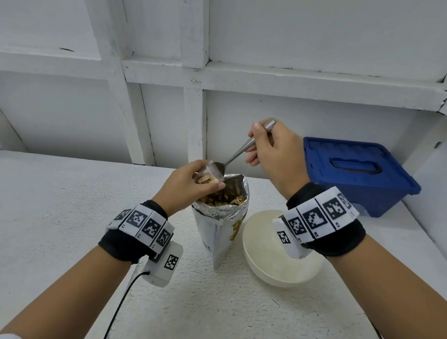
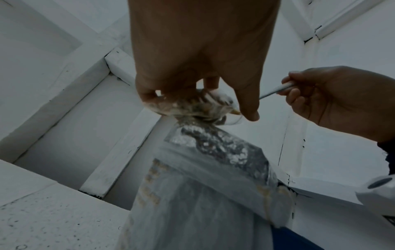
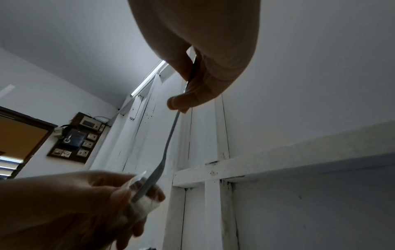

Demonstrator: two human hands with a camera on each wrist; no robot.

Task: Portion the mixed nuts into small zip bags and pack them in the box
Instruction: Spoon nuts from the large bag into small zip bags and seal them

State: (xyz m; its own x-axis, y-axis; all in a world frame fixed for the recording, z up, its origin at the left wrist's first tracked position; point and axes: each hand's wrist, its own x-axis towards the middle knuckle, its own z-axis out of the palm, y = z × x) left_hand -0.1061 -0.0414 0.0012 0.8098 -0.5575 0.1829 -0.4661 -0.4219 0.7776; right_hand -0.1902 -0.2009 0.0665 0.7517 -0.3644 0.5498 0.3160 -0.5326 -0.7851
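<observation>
White-painted shelf boards frame mid-picture, where your left hand (image 1: 189, 183) pinches a small clear zip bag (image 1: 211, 174) part-filled over the foil nut pouch (image 1: 221, 222), your right hand (image 1: 276, 157) grips the metal spoon (image 1: 238, 152) at its mouth, and the closed blue plastic box (image 1: 357, 173) at right waits unpacked.

Head view looks forward and down from above both forearms onto the white textured tabletop (image 1: 53, 237), white panelled wall behind. Left wrist view sits close under the left hand (image 2: 198, 55), facing along its fingers and slightly up at the wall, with the open silver foil nut pouch (image 2: 213, 194) right below. Right wrist view is close under the right hand (image 3: 205, 55), tilted steeply up to wall and ceiling. All three share the long metal spoon (image 1: 238, 150) and both hands.
</observation>
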